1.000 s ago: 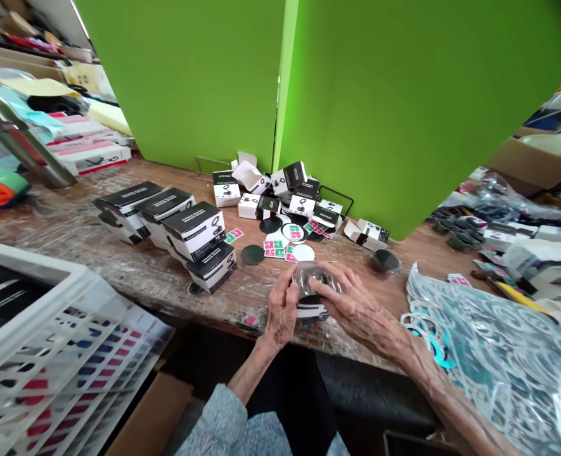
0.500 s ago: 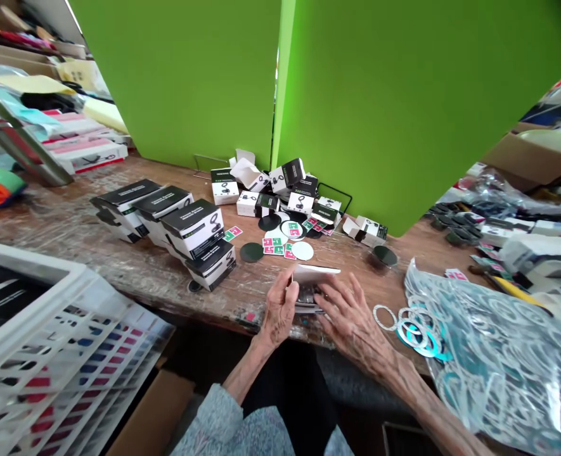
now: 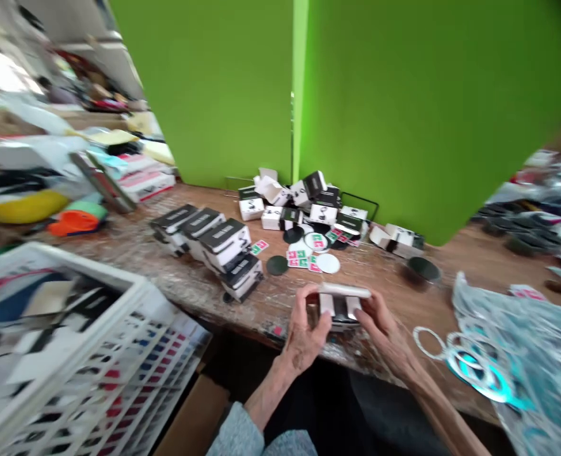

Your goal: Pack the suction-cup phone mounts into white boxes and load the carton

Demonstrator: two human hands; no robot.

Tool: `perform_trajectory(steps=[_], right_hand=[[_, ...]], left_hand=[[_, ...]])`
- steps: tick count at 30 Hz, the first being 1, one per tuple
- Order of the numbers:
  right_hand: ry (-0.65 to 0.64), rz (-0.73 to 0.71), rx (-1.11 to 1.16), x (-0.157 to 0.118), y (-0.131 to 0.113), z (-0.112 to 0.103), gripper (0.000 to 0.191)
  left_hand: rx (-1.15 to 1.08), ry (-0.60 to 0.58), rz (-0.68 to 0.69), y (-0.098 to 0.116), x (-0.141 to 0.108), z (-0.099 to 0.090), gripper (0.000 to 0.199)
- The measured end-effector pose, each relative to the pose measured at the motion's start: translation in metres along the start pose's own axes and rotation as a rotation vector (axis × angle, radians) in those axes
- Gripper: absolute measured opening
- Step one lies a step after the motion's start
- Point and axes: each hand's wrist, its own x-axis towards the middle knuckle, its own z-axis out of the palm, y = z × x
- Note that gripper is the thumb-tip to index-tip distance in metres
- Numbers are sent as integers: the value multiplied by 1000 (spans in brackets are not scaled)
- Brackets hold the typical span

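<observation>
A small black-and-white cardboard box stands at the table's front edge with its top open. My left hand grips its left side, the thumb on the left inner flap. On the opposite side my right hand holds it, thumb pressing the right flap. Both side flaps are folded inward, and the lid stands up at the back; something dark shows between the flaps. Beyond the box lie a white disc, a black disc and several red-and-green printed cards.
Closed boxes are stacked to the left, more boxes lie heaped at the back. A white plastic basket sits front left. Ring-shaped pieces and a clear plastic bag lie right. Green panels stand behind.
My right hand has moved from the box's opening to its right side. The side flaps are now folded in. The whole view has shifted, so things appear farther right.
</observation>
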Motion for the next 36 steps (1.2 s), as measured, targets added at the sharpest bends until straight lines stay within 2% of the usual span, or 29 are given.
perform_trajectory(steps=[3, 5, 7, 9, 11, 16, 21, 26, 29, 33, 36], right_hand=[[-9, -177, -271, -5, 8, -10, 35], [-34, -312, -405, -7, 13, -14, 43], [-34, -383, -484, -10, 15, -16, 49], [-20, -419, -540, -11, 15, -15, 48], [-9, -443, -591, -9, 13, -15, 45], [13, -482, -646, -3, 7, -18, 41], [-41, -468, -578, -3, 5, -22, 45], [-78, -426, -493, -12, 10, -16, 51], [-108, -421, -504, -17, 17, -10, 58], [-131, -419, -550, -19, 21, -5, 70], [-133, -385, -549, -16, 15, -4, 67]], left_hand=[[-66, -157, -11, 6, 7, -15, 45], [-69, -297, 33, 9, 10, -24, 41], [-56, -347, 47, 9, 11, -30, 48], [12, -339, 67, 8, 11, -32, 50], [85, -306, 110, 6, 11, -31, 42], [174, -315, 163, 3, 14, -28, 30], [310, -290, 325, -3, 11, -29, 35], [422, -256, 457, -14, 4, -29, 41], [462, -221, 474, -16, 2, -23, 39], [415, -200, 449, -8, 2, -17, 36], [427, -162, 421, -1, 3, -28, 34]])
